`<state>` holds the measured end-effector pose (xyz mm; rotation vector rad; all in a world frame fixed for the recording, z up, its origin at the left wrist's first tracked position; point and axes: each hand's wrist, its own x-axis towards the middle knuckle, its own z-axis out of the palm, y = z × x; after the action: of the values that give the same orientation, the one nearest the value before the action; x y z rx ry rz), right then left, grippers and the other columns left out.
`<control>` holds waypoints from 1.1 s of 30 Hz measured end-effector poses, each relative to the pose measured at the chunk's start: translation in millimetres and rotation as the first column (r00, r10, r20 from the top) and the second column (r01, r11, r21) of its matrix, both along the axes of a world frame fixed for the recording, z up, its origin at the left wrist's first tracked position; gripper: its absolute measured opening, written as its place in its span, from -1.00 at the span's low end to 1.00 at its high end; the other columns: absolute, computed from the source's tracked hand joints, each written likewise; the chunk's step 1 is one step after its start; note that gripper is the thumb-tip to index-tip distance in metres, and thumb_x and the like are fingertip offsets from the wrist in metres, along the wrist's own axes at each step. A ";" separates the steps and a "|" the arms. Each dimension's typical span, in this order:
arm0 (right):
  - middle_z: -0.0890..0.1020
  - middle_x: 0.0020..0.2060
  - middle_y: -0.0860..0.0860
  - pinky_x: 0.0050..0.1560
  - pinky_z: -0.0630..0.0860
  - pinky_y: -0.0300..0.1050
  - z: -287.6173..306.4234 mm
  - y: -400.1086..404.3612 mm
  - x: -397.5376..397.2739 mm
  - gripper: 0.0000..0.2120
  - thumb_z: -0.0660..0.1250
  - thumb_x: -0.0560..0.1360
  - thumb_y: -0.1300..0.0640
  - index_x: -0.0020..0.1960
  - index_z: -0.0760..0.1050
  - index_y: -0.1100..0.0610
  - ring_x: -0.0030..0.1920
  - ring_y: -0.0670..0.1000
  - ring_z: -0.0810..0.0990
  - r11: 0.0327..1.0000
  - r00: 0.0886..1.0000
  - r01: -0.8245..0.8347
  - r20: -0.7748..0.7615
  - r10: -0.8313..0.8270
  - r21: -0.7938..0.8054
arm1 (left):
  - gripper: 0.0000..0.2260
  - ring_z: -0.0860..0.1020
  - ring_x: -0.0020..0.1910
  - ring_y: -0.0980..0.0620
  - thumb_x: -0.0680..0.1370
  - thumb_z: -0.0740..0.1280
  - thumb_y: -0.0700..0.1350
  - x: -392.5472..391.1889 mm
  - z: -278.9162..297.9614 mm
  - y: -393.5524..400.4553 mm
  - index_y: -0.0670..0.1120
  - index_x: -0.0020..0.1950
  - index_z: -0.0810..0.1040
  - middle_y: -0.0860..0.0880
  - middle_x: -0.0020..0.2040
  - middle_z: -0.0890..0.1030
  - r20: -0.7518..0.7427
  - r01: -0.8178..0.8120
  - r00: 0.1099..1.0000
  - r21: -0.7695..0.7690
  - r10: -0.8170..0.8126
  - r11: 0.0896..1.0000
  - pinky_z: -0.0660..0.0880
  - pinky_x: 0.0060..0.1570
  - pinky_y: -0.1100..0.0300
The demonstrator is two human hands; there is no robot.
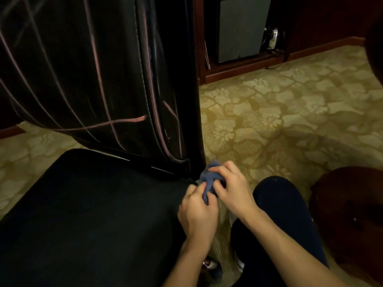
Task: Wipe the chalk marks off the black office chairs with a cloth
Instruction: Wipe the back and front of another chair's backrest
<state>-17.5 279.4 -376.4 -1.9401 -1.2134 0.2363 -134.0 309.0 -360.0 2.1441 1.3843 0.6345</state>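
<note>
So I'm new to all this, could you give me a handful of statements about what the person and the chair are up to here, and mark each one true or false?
1. Both hands hold the blue cloth. True: the left hand and the right hand both have fingers curled round it.
2. The chair back is already clean. False: pink chalk lines cross it.
3. The cloth is pressed against the chalk lines. False: it is bunched in the hands beside the chair's lower corner, below the marks.
4. The chair seat shows no chalk. True, as far as this dim view shows.
5. The floor is bare wood. False: it is a patterned carpet.
</note>
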 end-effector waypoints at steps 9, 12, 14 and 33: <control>0.55 -0.11 0.14 -0.17 0.55 0.06 29.5 22.9 -14.1 -0.68 0.33 0.47 0.20 0.20 0.60 0.20 -0.12 0.17 0.57 0.945 0.926 -0.091 0.376 -0.036 0.314 | -0.65 0.51 -0.33 0.07 0.53 0.23 -0.03 -23.1 12.3 28.8 -0.07 0.24 0.65 0.03 -0.15 0.56 0.275 -0.088 0.961 0.250 0.017 0.964 0.40 -0.32 0.24; 0.57 -0.08 0.14 -0.19 0.55 0.08 7.6 24.5 -19.4 -0.68 0.31 0.46 0.19 0.19 0.58 0.17 -0.12 0.19 0.57 0.959 0.934 -0.025 0.350 -0.079 0.284 | -0.70 0.54 -0.28 0.03 0.54 0.30 -0.10 -22.0 4.0 36.0 -0.04 0.25 0.65 0.02 -0.12 0.56 0.139 -0.062 0.990 0.180 0.037 0.982 0.44 -0.31 0.17; 0.55 -0.10 0.09 -0.21 0.53 0.11 -9.6 22.5 -22.9 -0.71 0.30 0.44 0.18 0.14 0.61 0.15 -0.14 0.16 0.55 0.981 0.955 0.009 0.289 -0.065 0.193 | -0.73 0.56 -0.22 -0.01 0.54 0.35 -0.12 -18.5 -1.8 35.6 0.01 0.22 0.65 0.02 -0.08 0.54 -0.021 -0.051 0.998 0.067 0.053 0.996 0.44 -0.29 0.13; 0.59 -0.18 -0.07 -0.09 0.53 0.06 9.0 21.8 -2.1 -0.82 0.26 0.33 0.16 -0.08 0.53 0.05 -0.14 -0.03 0.58 0.997 0.975 0.073 -0.213 -0.063 0.040 | -0.77 0.57 -0.30 -0.04 0.49 0.41 -0.10 -12.6 -0.5 24.6 0.01 0.13 0.67 -0.01 -0.10 0.56 -0.027 0.013 1.000 0.184 -0.008 0.983 0.35 -0.38 0.17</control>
<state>-19.6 301.2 -367.4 -1.8594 -1.0032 0.3658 -146.6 333.6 -360.4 2.3097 1.3739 0.7592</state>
